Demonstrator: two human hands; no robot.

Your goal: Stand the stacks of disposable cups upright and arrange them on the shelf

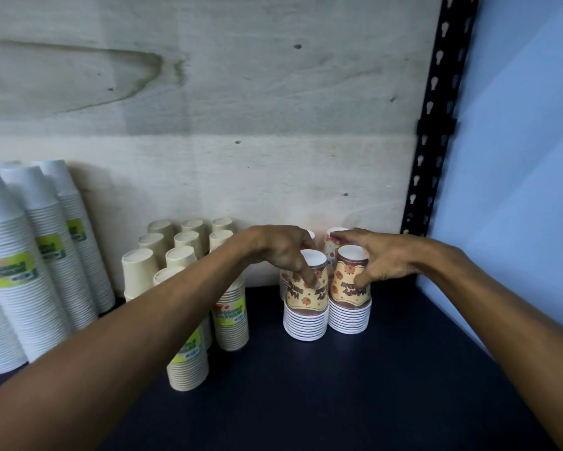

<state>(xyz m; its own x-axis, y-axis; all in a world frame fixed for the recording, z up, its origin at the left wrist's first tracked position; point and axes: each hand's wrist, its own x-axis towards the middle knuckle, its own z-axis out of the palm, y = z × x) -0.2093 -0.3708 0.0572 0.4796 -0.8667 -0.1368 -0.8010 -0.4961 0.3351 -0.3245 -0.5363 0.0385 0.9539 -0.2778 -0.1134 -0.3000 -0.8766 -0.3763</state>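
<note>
Shelf (403, 369) is dark, with a pale plywood back panel (241, 109) and a black slotted upright (436, 125) at right. Tall white cup stacks (29, 271) stand far left, green labels on the sleeves, lower edge cut off by the frame. Cream cup stacks (176, 252) sit in rows mid-left, upside down – my left forearm crosses the front ones and hides parts of them. Two short printed stacks are at centre, upright, touching side by side: left printed stack (306, 307) and right printed stack (350, 297), yellow-brown pattern on top cups, white rims below. My left hand (280, 252) reaches over the left one, fingers curled down, index tip pressing its side. My right hand (381, 262) pinches the right one near the top. More patterned cups (330, 249) behind – mostly hidden by my hands, count unclear.
</note>
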